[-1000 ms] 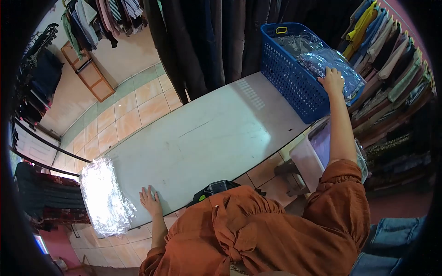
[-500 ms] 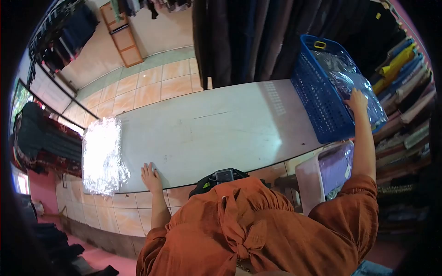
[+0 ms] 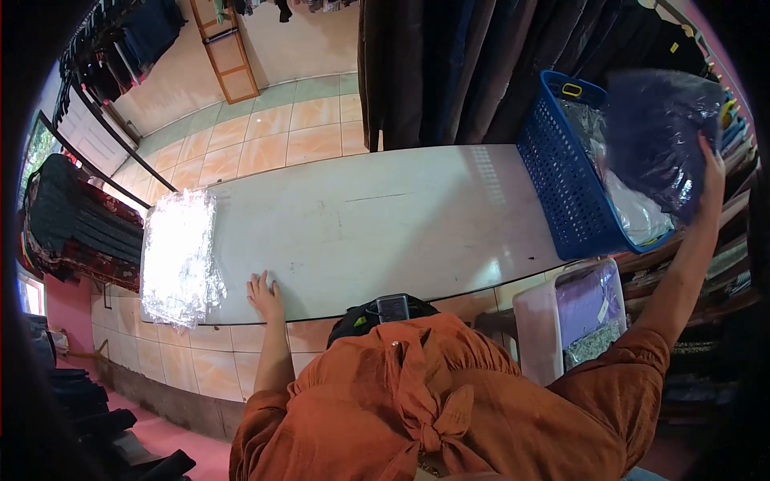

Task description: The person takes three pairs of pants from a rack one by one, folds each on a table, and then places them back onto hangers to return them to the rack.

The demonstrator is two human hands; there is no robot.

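Observation:
My right hand grips the right edge of a dark garment in a clear plastic bag, raised over the blue plastic basket. More plastic-wrapped clothing, some of it white, shows inside the basket under the lifted bag. My left hand lies flat on the near edge of the pale table, fingers apart and holding nothing. To its left, a stack of shiny clear plastic bags rests on the table's left end, bright with glare.
A white bin holding a purple wrapped item stands right of my body, below the basket. Dark hanging garments line the far side. Racks of clothes stand on the left, and more hang at the far right.
My right hand has lifted the bagged dark garment up from the basket and moved to the right, uncovering white wrapped clothing. My left hand has stayed on the table.

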